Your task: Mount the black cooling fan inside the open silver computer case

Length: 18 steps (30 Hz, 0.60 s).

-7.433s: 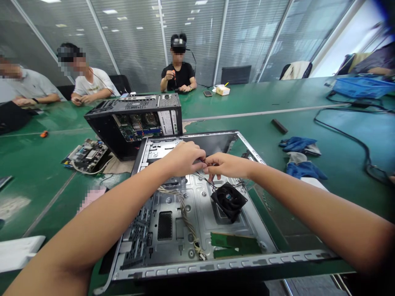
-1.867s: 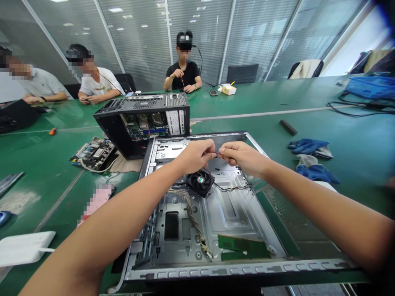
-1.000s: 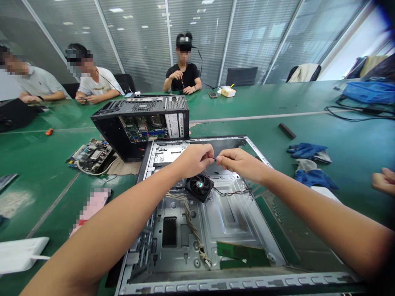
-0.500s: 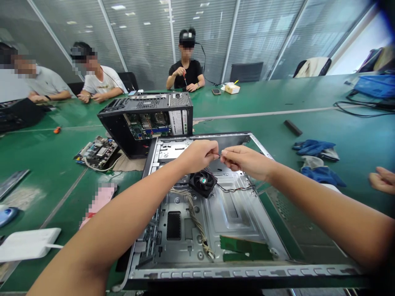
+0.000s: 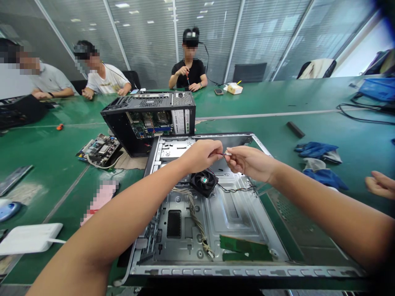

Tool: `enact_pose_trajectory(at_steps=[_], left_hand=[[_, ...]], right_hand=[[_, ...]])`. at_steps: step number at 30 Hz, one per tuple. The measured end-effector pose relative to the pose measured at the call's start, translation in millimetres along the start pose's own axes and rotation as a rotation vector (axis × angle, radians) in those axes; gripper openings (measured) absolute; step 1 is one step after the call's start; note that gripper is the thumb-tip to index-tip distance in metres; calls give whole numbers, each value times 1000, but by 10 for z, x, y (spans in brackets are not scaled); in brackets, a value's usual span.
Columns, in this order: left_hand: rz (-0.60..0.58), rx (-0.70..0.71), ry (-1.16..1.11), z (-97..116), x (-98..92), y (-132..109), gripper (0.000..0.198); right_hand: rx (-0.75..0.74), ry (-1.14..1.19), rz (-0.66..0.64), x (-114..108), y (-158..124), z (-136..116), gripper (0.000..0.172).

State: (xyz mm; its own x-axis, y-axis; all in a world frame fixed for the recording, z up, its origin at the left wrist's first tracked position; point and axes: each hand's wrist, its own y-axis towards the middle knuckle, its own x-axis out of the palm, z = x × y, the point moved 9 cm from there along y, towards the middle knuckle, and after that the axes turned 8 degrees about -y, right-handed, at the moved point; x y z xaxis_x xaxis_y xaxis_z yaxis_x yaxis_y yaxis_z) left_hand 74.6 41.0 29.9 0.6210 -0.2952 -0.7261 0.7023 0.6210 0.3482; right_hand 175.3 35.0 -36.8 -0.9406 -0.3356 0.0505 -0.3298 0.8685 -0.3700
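Note:
Over an open computer case point(image 5: 234, 205) lying flat, both my hands meet at a thin dark cable. My left hand point(image 5: 206, 155) pinches the cable. Against it, my right hand point(image 5: 248, 162) has thumb and fingers closed on a small white connector point(image 5: 228, 153). Just below the hands, a black fan point(image 5: 203, 182) with a round label rests inside the case, a twisted wire point(image 5: 236, 189) running right from it. A beige cable bundle point(image 5: 196, 220) lies along the case floor, left of a green strip point(image 5: 243, 246).
A second computer case point(image 5: 148, 102) stands upright behind. A motherboard point(image 5: 100, 150) lies to its left. Blue gloves point(image 5: 321, 152) and a dark bar point(image 5: 295, 129) are on the right. Another person's hand point(image 5: 381, 184) shows at the right edge. Several people sit opposite.
The white connector now shows between my right fingertips. The whole view has shifted slightly. The fan and case stay put.

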Motion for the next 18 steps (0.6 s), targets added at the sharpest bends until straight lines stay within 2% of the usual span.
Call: enact_pose_trajectory(at_steps=[9,18], left_hand=[[-14,26,32,53,-16,-22,4],[23,18,-14,45,-34,-24,6]], right_hand=[[70,2,-91,53,-21,80,27],[-25,-58,-16,-6,-3,-10,35]])
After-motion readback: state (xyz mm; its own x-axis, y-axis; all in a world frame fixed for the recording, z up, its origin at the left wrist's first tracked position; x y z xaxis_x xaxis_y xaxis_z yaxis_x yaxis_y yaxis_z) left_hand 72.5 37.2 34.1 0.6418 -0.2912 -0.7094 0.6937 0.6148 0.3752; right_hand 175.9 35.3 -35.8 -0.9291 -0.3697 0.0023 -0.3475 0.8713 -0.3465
